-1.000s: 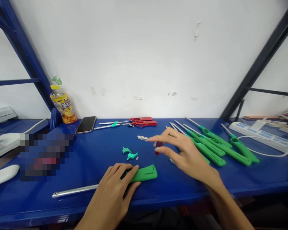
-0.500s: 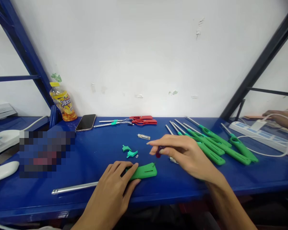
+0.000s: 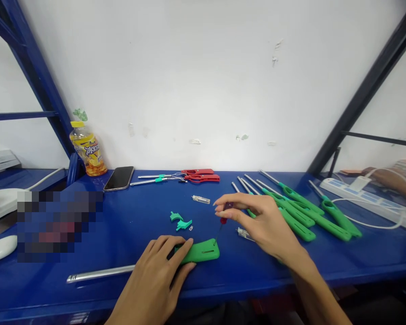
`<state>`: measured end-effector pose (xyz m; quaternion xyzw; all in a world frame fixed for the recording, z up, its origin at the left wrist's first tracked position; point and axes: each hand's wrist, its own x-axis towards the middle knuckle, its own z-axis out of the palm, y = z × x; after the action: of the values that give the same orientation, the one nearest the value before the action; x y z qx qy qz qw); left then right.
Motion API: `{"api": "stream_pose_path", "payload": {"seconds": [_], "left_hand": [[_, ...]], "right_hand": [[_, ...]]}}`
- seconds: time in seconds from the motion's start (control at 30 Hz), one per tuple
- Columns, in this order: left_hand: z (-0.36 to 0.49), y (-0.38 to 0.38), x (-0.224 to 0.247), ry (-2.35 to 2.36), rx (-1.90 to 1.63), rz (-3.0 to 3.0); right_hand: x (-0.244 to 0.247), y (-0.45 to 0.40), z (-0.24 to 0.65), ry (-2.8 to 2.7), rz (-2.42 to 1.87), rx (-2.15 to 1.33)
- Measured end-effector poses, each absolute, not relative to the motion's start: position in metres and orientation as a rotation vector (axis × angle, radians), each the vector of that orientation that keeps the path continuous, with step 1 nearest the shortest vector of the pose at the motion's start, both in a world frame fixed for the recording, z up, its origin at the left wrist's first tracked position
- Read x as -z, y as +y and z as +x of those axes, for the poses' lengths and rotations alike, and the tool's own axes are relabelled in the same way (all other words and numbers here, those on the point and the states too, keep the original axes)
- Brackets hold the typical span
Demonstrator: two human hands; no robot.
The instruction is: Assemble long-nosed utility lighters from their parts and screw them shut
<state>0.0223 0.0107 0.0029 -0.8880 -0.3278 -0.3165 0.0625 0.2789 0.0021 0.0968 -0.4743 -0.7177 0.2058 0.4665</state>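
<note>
My left hand is closed round a green lighter body lying flat, its metal tube pointing left. My right hand pinches the handle of a small dark red screwdriver. The thin shaft slants down to the body's right end, its tip at a hole there. Behind the body lie two teal plastic pieces and a tiny metal bit. A clear cartridge rests farther back, and another lies partly under my right hand.
Several green lighters lie at the right, before a white power strip. Opened red lighters, a phone and a drink bottle stand or lie along the back of the blue table. A person's arm shows far right.
The view has shifted slightly, so the table sits a little lower. My right hand has turned the screwdriver more upright, and its shaft now shows plainly. My left hand keeps its hold.
</note>
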Motion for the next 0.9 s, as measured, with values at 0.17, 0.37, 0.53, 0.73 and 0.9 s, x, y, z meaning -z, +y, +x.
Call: {"api": "stream_pose_path", "payload": {"seconds": [0.17,0.37,0.53,0.73,0.9], "left_hand": [[0.022,0.011,-0.004,-0.986,0.957,-2.671],[0.021,0.011,-0.004,-1.004,0.937,-2.698],[0.021,0.01,-0.002,-1.026,0.932,-2.715],[0.021,0.01,-0.003,-1.018,0.957,-2.708],[0.024,0.008,-0.007,-0.869,1.009,-2.639]], "right_hand": [[-0.097,0.005,0.276,-1.71,-1.165,-0.491],[-0.101,0.002,0.282,-1.675,-1.146,-0.306],[-0.096,0.013,0.296,-1.652,-1.306,-0.175],[-0.073,0.03,0.299,-1.912,-1.553,-0.184],[-0.063,0.034,0.295,-2.028,-1.656,-0.192]]}}
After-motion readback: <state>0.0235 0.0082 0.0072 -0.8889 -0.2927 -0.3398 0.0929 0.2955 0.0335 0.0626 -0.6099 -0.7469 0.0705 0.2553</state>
